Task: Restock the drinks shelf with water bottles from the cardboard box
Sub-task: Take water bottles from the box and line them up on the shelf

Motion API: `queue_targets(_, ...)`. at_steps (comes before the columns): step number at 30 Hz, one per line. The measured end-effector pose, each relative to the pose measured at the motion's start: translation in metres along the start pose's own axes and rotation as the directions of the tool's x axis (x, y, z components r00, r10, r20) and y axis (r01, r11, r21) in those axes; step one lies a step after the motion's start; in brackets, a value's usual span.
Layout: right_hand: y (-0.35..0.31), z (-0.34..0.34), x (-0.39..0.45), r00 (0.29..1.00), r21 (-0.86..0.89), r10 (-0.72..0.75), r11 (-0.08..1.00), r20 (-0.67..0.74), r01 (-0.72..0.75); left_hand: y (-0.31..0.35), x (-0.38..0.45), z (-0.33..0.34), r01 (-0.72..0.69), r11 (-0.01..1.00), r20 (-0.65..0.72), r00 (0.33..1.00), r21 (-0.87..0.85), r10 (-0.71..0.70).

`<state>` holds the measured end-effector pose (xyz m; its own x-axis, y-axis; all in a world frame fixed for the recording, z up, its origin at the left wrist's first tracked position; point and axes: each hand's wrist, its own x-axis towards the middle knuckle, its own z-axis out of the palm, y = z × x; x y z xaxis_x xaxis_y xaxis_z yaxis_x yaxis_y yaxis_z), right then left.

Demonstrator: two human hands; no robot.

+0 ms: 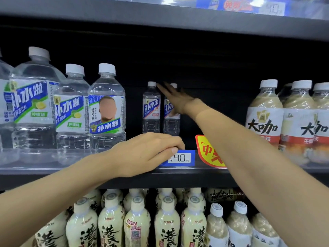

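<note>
Taking the blue price tag (179, 158) as the marker: to its left the left hand (142, 154) rests on the shelf edge (178, 177), fingers loosely curled and gripping no bottle, a sensible brace. Above and behind the tag stand two small water bottles (151, 107) at the back (the cardboard box is out of view). The right hand (175, 100) reaches over them, fingers spread and empty, blurred; it should draw them forward upright.
</note>
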<state>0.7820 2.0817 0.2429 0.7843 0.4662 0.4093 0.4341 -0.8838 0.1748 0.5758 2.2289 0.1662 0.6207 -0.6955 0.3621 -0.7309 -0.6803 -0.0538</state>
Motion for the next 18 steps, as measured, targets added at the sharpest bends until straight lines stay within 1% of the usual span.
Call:
queue_targets(2,-0.005,-0.007,0.001,0.998,-0.052,0.042,0.998,-0.052,-0.044,0.000,0.000,0.000,0.000,1.000,0.003,1.000,-0.005,0.000)
queue_targets(3,-0.007,-0.012,0.002,0.996,-0.073,0.033,0.997,-0.085,-0.039,0.000,0.000,0.000,0.000,1.000,0.006,1.000,-0.002,0.000)
queue_targets(5,-0.012,-0.019,0.008,0.990,-0.115,-0.048,0.993,-0.131,0.033,0.000,0.000,-0.001,-0.002,1.000,0.012,1.000,0.003,0.002)
queue_targets(7,-0.023,-0.019,0.015,0.982,-0.208,-0.143,0.971,-0.124,0.115,0.000,0.000,-0.001,-0.007,1.000,0.008,1.000,0.009,0.007)
queue_targets(8,-0.030,-0.015,0.018,0.981,-0.243,-0.160,0.961,-0.111,0.129,-0.001,0.001,-0.001,-0.012,1.000,0.003,1.000,0.017,0.012)
queue_targets(11,-0.043,-0.003,0.023,0.984,-0.237,-0.138,0.966,-0.116,0.107,-0.002,0.000,0.001,-0.024,0.999,-0.006,1.000,0.037,0.025)
queue_targets(15,-0.043,0.001,0.020,0.985,-0.206,-0.111,0.975,-0.134,0.082,-0.004,0.001,0.002,-0.027,0.999,0.008,1.000,0.042,0.027)
queue_targets(18,-0.045,0.003,0.018,0.990,-0.254,-0.074,0.966,-0.116,0.043,-0.005,0.002,0.003,-0.035,0.999,0.002,0.999,0.042,0.035)
